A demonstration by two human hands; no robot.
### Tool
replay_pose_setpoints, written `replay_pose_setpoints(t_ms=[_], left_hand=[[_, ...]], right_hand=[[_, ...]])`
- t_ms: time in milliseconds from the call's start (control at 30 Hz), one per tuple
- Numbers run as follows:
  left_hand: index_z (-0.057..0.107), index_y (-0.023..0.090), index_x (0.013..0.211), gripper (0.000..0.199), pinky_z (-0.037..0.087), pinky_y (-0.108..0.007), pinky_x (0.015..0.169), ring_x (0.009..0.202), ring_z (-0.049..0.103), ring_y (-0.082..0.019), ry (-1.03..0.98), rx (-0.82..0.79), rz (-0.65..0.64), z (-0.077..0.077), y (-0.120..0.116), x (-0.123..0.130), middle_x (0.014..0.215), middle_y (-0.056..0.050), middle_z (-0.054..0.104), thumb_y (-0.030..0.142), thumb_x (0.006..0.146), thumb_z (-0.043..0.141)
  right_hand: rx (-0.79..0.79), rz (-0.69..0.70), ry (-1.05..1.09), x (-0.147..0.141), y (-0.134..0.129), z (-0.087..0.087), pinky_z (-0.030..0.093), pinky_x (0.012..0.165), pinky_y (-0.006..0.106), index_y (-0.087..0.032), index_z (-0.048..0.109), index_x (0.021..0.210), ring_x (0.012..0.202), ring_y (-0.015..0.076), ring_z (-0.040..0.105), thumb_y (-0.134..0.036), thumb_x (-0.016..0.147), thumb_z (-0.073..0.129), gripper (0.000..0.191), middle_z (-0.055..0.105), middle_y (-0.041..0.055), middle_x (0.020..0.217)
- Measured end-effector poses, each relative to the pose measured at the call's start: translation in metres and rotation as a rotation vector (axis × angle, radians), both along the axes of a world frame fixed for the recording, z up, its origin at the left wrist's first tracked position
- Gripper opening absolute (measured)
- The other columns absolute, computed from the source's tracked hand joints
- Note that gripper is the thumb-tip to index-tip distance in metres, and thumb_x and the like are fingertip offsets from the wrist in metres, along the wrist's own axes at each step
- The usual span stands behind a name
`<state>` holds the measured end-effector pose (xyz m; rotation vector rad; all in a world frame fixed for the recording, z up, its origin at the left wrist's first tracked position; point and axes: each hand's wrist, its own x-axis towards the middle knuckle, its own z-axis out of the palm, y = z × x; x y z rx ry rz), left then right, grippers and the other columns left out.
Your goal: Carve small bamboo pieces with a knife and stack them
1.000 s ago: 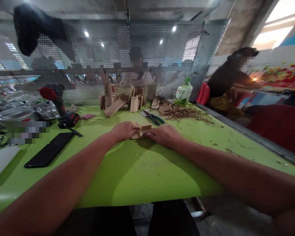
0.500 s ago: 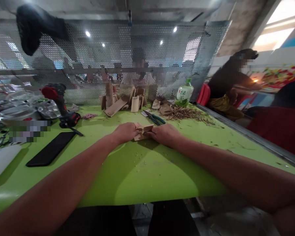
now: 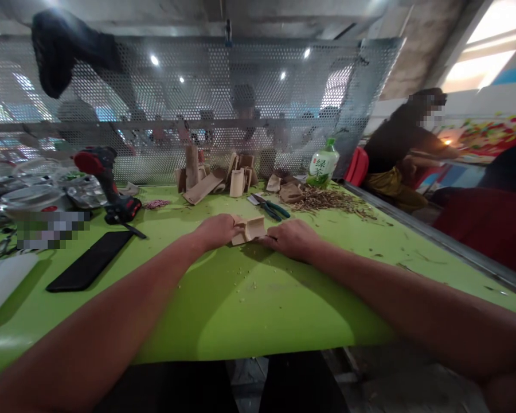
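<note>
Left hand (image 3: pixel 217 232) and right hand (image 3: pixel 290 240) hold a small wooden piece (image 3: pixel 249 229) between curled fingers, on the green table (image 3: pixel 241 310), pliers (image 3: pixel 269 207) just beyond.

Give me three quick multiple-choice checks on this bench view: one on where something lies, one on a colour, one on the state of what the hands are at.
1. Where do the green-handled pliers lie?
A. Beside the black phone
B. Beyond the hands, next to a heap of brown sticks
C. Underneath the tan piece

2. What colour is the tabletop?
A. Red
B. White
C. Lime green

3. What state is the tan piece in?
A. On the tabletop, between the left hand and the right hand
B. Held up in the air by one hand
C. Alone, with neither hand near it

1: B, the pliers lie just left of the heap.
2: C, lime green shows all around the hands.
3: A, a hand sits at each side of the piece.
</note>
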<state>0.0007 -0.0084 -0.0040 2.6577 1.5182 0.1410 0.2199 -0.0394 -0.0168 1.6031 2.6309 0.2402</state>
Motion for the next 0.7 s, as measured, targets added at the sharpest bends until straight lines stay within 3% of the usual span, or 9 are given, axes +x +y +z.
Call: replay_pose_setpoints(t_ms=[200,700], left_hand=[[0.058,0.015,0.128,0.043,0.047,-0.028,0.085,0.095,0.065,-0.023,-0.099,-0.077,-0.101,-0.0034,-0.0001,-0.0002,0.114,-0.013,0.069,0.029,0.091,0.042],[0.059,0.016,0.124,0.041,0.049,-0.031,0.088,0.098,0.063,-0.023,-0.214,-0.167,-0.180,-0.0047,-0.0011,-0.0014,0.113,-0.012,0.069,0.025,0.088,0.043]], right_hand=[[0.088,-0.137,0.122,-0.0017,-0.0034,-0.0010,0.034,0.058,0.027,-0.020,0.071,0.100,0.069,0.0183,0.062,-0.062,0.097,0.025,0.062,0.073,0.0098,0.085],[0.120,-0.108,0.190,-0.0040,0.0023,-0.0003,0.038,0.062,0.027,-0.026,0.070,0.111,0.075,0.0187,0.063,-0.058,0.100,0.026,0.055,0.073,0.0071,0.090]])
